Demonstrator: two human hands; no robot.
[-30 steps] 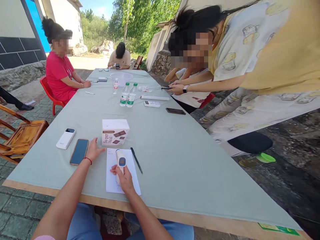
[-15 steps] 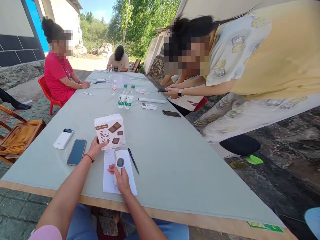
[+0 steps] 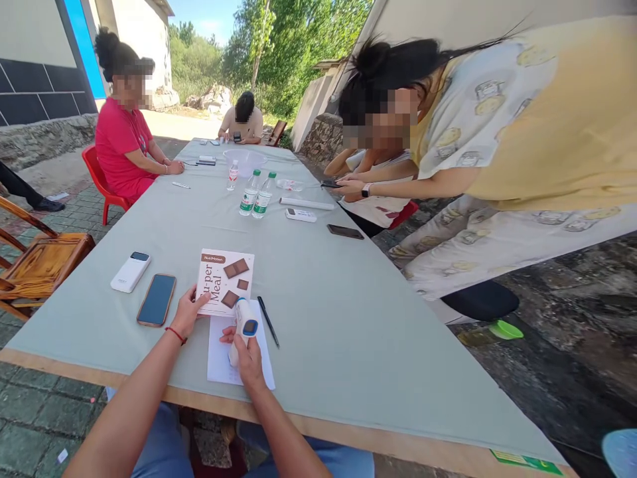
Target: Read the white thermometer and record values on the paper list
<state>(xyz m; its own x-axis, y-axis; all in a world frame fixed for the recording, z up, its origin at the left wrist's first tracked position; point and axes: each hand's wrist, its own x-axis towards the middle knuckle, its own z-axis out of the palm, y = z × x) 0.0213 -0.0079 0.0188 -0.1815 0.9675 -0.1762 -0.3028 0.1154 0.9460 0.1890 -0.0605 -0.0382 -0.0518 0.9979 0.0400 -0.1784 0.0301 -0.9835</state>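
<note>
A: What is the largest thing shown?
B: A long table (image 3: pixel 348 318) under a pale green cloth; all else is placed relative to it.

A: And at its near edge?
B: A white box (image 3: pixel 225 281) printed with brown squares, tipped up, its printed face to the camera. The left hand (image 3: pixel 188 312) grips the box's lower left corner, fingers curled on it.

A: Beside it?
B: A sheet of paper (image 3: pixel 221 355) lies flat; over it the right hand (image 3: pixel 249 355) clasps a white thermometer (image 3: pixel 241 326), its head apparently touching the box. A phone (image 3: pixel 156 300), power bank (image 3: pixel 130 271) and pen (image 3: pixel 269 321) flank them.
</note>
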